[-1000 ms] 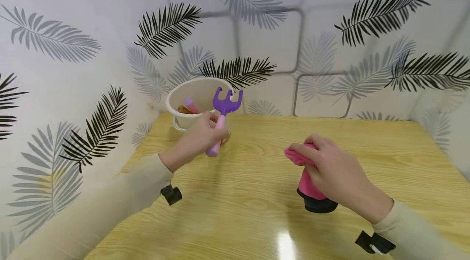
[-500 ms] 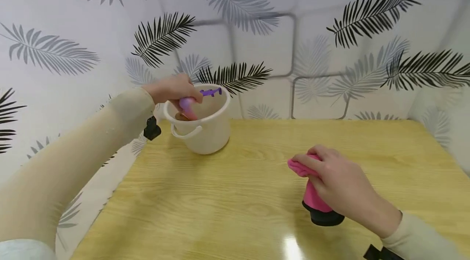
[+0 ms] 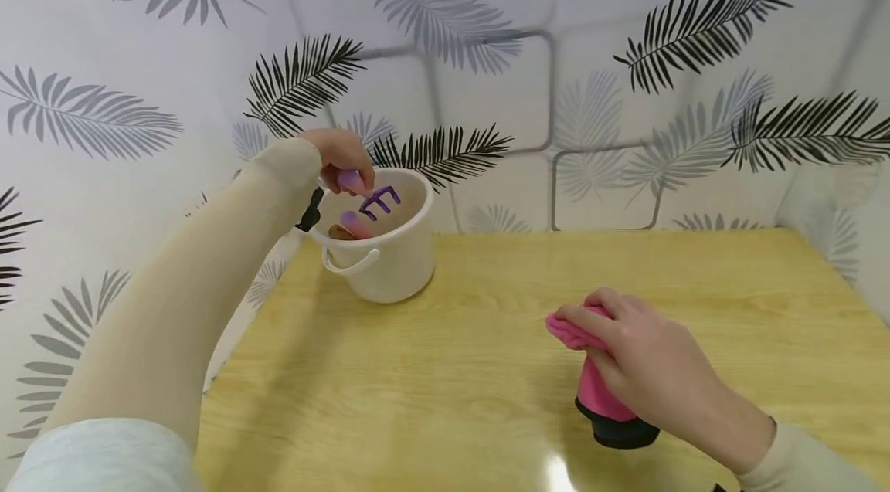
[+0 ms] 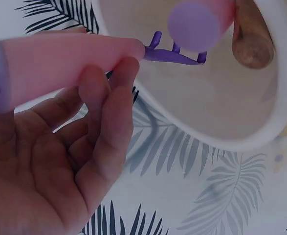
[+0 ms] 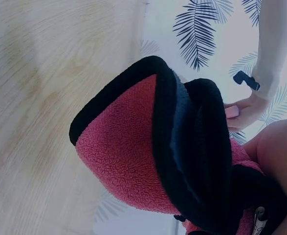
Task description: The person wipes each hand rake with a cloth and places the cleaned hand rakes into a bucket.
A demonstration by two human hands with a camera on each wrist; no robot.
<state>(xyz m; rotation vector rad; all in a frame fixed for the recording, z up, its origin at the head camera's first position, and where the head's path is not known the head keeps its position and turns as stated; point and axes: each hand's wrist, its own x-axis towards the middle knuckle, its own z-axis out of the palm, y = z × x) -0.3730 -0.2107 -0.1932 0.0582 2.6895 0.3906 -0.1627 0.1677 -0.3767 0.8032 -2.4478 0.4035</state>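
At the back left, my left hand [image 3: 345, 152] grips the pink handle of a small hand rake [image 3: 379, 202] over the white bucket [image 3: 396, 276]. The rake's purple prongs point down inside the bucket's mouth. Up close in the left wrist view, the fingers of the left hand [image 4: 70, 142] curl against the rake handle [image 4: 70, 68]. Inside the bucket lie another pink handle with a lilac end [image 4: 194, 25] and a brown handle [image 4: 253, 46]; their far ends are hidden. My right hand [image 3: 647, 368] holds a folded pink towel with black trim [image 5: 123, 147], bunched under the fingers.
The wooden table [image 3: 445, 368] spreads between the two hands. A wall with a leaf pattern [image 3: 480, 5] rises right behind the bucket and along the left side. The bucket's white carry handle [image 3: 351, 264] hangs down its front.
My left hand has brought the rake from in front of the bucket to above it and turned the prongs downward. The right hand still holds the towel in nearly the same place.
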